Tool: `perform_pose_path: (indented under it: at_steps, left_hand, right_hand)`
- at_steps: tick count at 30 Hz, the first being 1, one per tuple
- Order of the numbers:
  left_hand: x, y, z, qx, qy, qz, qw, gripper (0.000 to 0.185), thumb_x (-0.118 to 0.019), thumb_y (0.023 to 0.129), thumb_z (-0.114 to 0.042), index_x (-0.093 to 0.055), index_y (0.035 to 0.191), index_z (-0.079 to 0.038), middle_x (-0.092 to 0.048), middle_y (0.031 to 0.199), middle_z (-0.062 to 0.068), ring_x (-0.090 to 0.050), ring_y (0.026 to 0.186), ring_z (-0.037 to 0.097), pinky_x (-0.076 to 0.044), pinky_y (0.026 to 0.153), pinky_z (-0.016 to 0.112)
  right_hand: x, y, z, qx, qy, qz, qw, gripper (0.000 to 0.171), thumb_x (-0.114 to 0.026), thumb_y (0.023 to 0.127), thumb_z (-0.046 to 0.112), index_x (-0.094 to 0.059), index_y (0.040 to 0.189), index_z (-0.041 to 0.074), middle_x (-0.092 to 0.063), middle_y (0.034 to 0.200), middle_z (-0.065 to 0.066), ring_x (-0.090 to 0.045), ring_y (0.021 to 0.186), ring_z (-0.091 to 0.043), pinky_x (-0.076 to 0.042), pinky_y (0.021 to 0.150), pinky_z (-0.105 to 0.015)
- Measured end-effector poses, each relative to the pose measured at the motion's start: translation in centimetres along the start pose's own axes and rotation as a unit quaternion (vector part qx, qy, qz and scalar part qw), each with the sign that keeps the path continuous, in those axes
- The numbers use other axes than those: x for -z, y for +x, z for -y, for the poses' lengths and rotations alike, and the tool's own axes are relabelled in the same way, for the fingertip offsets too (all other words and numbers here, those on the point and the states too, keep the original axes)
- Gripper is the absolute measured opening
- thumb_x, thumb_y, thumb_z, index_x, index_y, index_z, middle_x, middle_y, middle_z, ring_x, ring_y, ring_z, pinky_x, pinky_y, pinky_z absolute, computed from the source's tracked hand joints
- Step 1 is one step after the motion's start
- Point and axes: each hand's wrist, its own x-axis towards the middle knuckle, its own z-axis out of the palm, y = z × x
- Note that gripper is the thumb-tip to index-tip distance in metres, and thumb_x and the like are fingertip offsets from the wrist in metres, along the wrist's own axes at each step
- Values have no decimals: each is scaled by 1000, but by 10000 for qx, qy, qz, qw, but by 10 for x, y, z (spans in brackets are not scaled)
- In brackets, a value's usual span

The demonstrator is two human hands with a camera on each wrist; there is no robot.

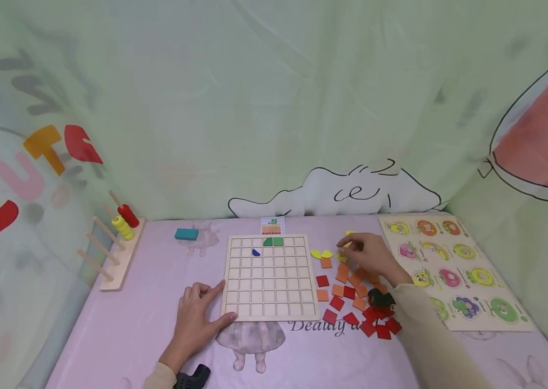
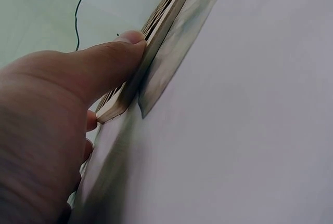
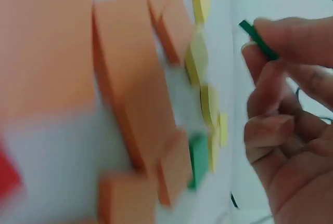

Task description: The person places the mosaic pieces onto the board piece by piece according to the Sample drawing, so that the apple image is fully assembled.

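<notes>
Three pieces (image 1: pixel 267 243) sit in grid board (image 1: pixel 270 302)

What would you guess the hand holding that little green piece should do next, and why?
Probably carry the green piece, pinched in the right hand, over to the grid board beside the green tiles already in its top row; the left hand steadies the board's corner.
</notes>
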Motion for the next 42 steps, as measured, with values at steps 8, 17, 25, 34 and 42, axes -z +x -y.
perform_pose_path:
  at_steps: [8,17,25,34,42]
  left_hand:
    - [-1,-1,0,34,-39,15,10000,79,-88,79,-54,-67,146,-19,-52,110,2,-38,96,14,-34,84,37]
    - [-2,0,1,-27,3,-32,10000,79,-88,79,-56,-67,146,-20,-52,110,1,-38,96,13,-35,84,37]
    - [-2,0,3,-123,29,-133,9998,78,-89,78,-55,-68,145,-21,-51,109,0,-37,95,12,-34,84,36]
    - [-4,0,5,-184,-45,-188,9996,78,-90,77,-53,-68,144,-20,-52,111,0,-38,96,12,-35,85,38]
    - [-3,0,3,-92,-56,-116,9999,79,-90,77,-53,-67,145,-20,-52,111,1,-39,96,13,-36,86,39]
  right_hand:
    - [-30,11,19,-314,1096,-200,9933,32,-66,105,26,-73,134,14,-62,93,-10,-55,86,-24,-47,66,-29]
    - [-63,24,44,-308,1637,-160,9859,37,-81,96,24,-74,132,15,-74,104,-9,-65,87,-23,-51,66,-27]
    - [-89,37,67,344,1441,-160,9888,26,-87,90,18,-80,114,11,-75,90,-2,-66,81,-17,-53,76,-28]
    - [-99,48,85,616,872,136,9942,19,-90,86,18,-81,100,10,-70,89,-3,-55,76,-16,-46,70,-28]
    - [-96,47,86,570,650,299,9958,18,-87,89,18,-83,105,11,-72,103,-5,-56,82,-19,-46,74,-31]
